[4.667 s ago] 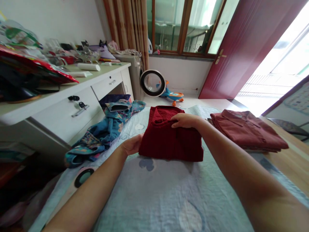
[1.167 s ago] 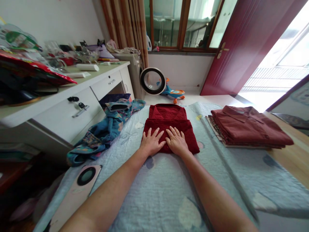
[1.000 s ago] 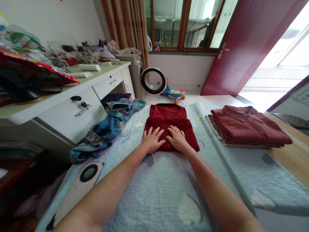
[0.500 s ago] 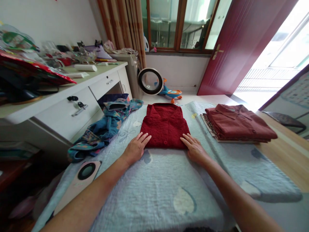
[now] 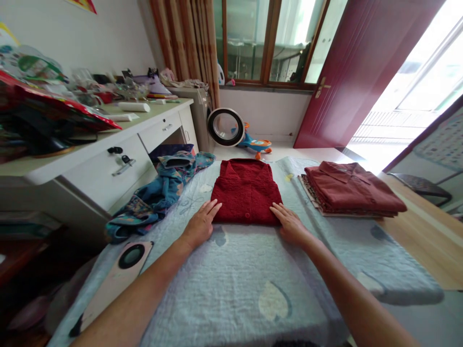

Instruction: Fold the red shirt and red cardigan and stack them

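Note:
A dark red garment (image 5: 248,190), folded into a neat rectangle with a button near its front edge, lies flat on a light blue quilted cover (image 5: 224,289). My left hand (image 5: 202,221) rests at its front left corner, fingers stretched out and touching the fabric. At the front right corner, my right hand (image 5: 289,221) lies with its fingers spread on the cloth. Neither hand grips anything. To the right sits a stack of folded clothes with a rust-red collared shirt (image 5: 350,188) on top. A crumpled blue patterned garment (image 5: 159,188) lies to the left.
A phone (image 5: 123,270) lies near my left forearm. Along the left stands a white desk (image 5: 90,173) crowded with items. A wooden surface (image 5: 423,226) shows at the right. Behind the cover are a round washer door (image 5: 240,126), a blue and orange toy (image 5: 256,143) and a red door (image 5: 347,82).
The view has tilted and shifted slightly. My left fingers have drawn a little outward toward the garment's left edge; my right hand stays at its corner.

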`<state>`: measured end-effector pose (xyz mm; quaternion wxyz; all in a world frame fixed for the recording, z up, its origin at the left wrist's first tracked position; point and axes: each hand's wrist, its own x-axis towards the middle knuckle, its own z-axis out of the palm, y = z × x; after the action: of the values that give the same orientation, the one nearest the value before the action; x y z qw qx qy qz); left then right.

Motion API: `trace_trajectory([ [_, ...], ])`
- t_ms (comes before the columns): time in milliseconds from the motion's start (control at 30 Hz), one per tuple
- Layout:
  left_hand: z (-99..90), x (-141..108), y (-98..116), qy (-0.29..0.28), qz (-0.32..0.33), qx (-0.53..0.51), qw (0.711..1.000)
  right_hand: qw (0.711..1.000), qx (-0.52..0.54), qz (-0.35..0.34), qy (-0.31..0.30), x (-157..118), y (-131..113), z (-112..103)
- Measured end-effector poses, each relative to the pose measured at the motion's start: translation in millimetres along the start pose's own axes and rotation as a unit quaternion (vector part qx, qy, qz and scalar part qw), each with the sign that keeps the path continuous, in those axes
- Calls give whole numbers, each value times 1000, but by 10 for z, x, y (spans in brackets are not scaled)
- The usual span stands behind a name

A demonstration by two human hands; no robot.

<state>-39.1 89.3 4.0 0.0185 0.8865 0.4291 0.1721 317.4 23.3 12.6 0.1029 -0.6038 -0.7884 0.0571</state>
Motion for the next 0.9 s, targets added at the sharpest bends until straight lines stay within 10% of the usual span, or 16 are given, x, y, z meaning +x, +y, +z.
trace_trajectory([
  [600,-89,179,-383,14,67,-25,997,988,93,-48,111,-2,234,67],
  [900,16,523,-658,35,68,-13,997,966,189,45,167,77,218,61],
])
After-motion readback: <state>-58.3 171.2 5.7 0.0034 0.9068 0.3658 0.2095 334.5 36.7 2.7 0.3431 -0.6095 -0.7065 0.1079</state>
